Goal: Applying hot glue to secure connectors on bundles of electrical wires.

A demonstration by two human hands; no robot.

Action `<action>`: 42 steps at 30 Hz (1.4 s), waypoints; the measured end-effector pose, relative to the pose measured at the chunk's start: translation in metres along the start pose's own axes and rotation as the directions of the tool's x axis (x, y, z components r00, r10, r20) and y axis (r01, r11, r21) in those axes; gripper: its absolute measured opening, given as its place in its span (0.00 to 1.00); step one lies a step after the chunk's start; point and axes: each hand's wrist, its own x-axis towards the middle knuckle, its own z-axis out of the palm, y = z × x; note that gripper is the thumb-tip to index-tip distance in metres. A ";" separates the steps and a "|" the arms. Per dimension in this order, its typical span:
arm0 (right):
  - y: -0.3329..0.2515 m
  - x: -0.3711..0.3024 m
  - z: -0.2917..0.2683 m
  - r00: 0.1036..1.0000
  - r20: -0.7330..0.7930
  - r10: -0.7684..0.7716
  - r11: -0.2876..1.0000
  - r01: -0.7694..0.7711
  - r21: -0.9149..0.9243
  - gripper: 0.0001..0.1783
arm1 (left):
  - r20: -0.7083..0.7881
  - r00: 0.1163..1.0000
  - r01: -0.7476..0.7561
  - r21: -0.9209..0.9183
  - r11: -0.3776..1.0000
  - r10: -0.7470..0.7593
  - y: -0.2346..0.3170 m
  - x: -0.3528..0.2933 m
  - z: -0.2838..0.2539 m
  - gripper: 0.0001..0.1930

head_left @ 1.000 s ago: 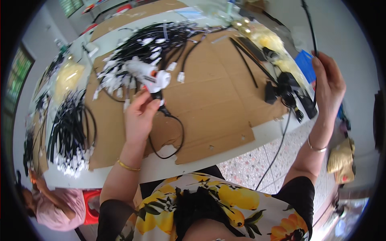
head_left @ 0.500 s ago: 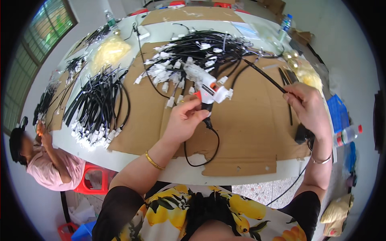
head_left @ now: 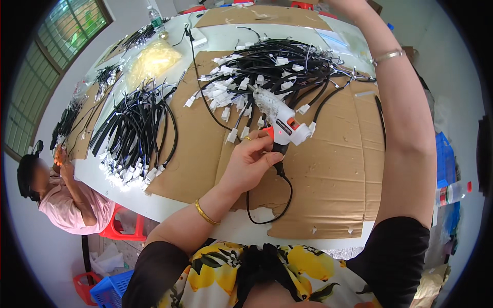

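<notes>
My left hand (head_left: 247, 165) is closed around the handle of a white hot glue gun (head_left: 287, 126) with an orange-red trigger. The gun points up and to the left, its front end over a large pile of black cables with white connectors (head_left: 287, 51). From the handle's base a thin black cord (head_left: 290, 194) loops down onto the brown cardboard (head_left: 318, 179). My right arm reaches far forward, and my right hand (head_left: 354, 8) is cut off by the top edge, so its fingers are hidden.
Another cable bundle (head_left: 134, 123) lies on the left, near a yellowish plastic bag (head_left: 153, 60). At far left a person in a pink top (head_left: 77, 203) sits on a red stool (head_left: 126, 226). A plastic bottle (head_left: 452, 193) and blue crate (head_left: 444, 159) are beyond the right edge.
My right hand has swung from the right side of the cardboard up and far forward; the black stick it held is no longer visible in it. The left hand still holds the glue gun.
</notes>
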 end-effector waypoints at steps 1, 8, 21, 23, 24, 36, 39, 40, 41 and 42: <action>0.007 -0.008 0.007 0.998 0.034 -0.048 0.999 0.048 -0.014 0.14 | -0.019 1.000 0.014 0.020 1.000 -0.014 0.000 -0.002 -0.002 0.11; 0.052 -0.100 -0.035 0.988 0.151 0.042 0.999 -0.042 0.000 0.14 | -0.009 0.999 -0.036 0.067 0.997 0.037 -0.005 -0.004 0.003 0.08; 0.083 -0.218 -0.182 0.743 0.479 0.467 0.883 -0.368 -0.291 0.12 | -0.007 1.000 0.030 0.049 0.998 -0.030 -0.009 0.003 0.005 0.12; 0.106 -0.247 -0.170 0.646 0.555 0.524 0.852 -0.384 -0.356 0.12 | -0.034 0.999 -0.005 0.123 0.992 0.009 -0.005 -0.001 0.003 0.12; 0.120 -0.267 -0.162 0.550 0.590 0.592 0.802 -0.474 -0.363 0.13 | -0.024 1.000 -0.005 0.116 0.993 0.008 -0.006 0.000 0.006 0.12; 0.123 -0.300 -0.087 0.439 0.416 0.797 0.581 -0.366 -0.727 0.15 | -0.028 1.000 0.016 0.099 0.995 -0.014 0.001 -0.007 0.002 0.15; 0.120 -0.295 -0.072 0.431 0.502 0.750 0.656 -0.384 -0.650 0.16 | -0.046 0.997 0.060 0.028 0.998 -0.059 -0.002 -0.003 0.002 0.14; 0.115 -0.292 -0.066 0.438 0.524 0.730 0.679 -0.378 -0.629 0.16 | -0.075 0.995 0.064 0.042 0.997 -0.061 -0.001 -0.003 0.000 0.14; 0.111 -0.291 -0.063 0.410 0.542 0.734 0.678 -0.382 -0.628 0.16 | -0.047 0.997 0.063 0.039 0.997 -0.061 -0.001 -0.001 0.000 0.13; 0.109 -0.291 -0.058 0.379 0.557 0.739 0.673 -0.386 -0.631 0.16 | -0.014 0.998 0.064 0.033 0.997 -0.064 -0.002 0.000 -0.001 0.12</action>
